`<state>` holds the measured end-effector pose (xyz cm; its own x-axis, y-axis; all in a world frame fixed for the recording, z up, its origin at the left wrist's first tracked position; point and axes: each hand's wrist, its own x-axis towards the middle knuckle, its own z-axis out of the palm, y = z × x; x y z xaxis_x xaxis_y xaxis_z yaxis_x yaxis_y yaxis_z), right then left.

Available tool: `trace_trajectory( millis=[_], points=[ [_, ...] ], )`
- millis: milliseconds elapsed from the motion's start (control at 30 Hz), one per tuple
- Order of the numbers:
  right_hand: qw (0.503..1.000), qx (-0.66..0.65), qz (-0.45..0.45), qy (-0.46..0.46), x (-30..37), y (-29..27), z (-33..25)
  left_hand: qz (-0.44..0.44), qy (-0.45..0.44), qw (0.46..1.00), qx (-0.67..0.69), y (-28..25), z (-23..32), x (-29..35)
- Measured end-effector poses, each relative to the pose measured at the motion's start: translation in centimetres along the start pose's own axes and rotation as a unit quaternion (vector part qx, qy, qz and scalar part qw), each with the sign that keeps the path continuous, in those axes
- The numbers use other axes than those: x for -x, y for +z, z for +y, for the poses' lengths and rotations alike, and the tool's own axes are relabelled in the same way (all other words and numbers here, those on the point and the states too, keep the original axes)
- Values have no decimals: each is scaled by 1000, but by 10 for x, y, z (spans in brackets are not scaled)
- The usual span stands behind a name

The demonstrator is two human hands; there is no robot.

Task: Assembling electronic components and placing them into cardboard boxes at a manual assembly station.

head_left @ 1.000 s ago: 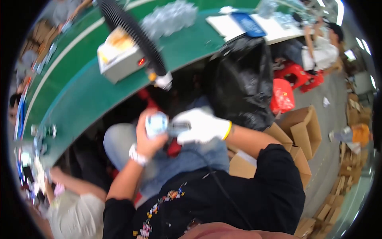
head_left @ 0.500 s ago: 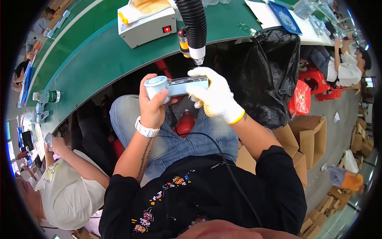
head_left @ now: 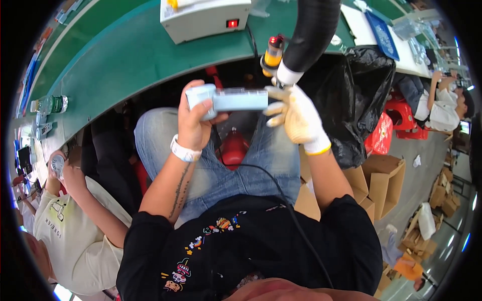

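Note:
My bare left hand (head_left: 196,105) is closed around the rounded end of a light-blue handheld device (head_left: 241,100), thumb on the near side. The device lies level, its long box-shaped handle pointing right. My right hand (head_left: 298,118), in a white knitted glove with a yellow cuff edge, is at the handle's free end. Its fingers are spread and slightly blurred; whether they touch the handle is unclear. Just above the glove hangs a black hose-like tool (head_left: 314,35) with a white collar and a yellow-and-red cylinder (head_left: 272,55) beside it. The tool's tip is partly hidden by the glove.
A white power box (head_left: 203,22) with a lit red switch stands on the green table (head_left: 125,65). A black plastic bag (head_left: 346,110) hangs at right, above cardboard boxes (head_left: 381,185). A bottle (head_left: 49,105) lies at left, near a co-worker's hands (head_left: 70,173).
The gloved right hand has come off the handle and opened at its end. The hanging tool has swung right and tilted. The left hand still holds the device.

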<state>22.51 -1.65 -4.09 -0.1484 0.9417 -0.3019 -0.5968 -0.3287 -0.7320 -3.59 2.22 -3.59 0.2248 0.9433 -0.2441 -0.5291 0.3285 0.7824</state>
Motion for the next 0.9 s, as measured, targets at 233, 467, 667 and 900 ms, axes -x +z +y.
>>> trace_trajectory(
  millis=[233,467,667,900],
  points=[
    [998,-60,-15,1,14,31,29,-67,65,988,-123,1,-42,43],
    [993,19,-10,-116,-4,10,12,-60,183,973,-129,-16,-2,47],
    [768,392,158,-482,-99,-18,-88,250,446,844,-164,-55,135,-28],
    [567,662,212,-442,-147,-20,-87,194,481,520,-679,-87,213,-236]
  ],
)
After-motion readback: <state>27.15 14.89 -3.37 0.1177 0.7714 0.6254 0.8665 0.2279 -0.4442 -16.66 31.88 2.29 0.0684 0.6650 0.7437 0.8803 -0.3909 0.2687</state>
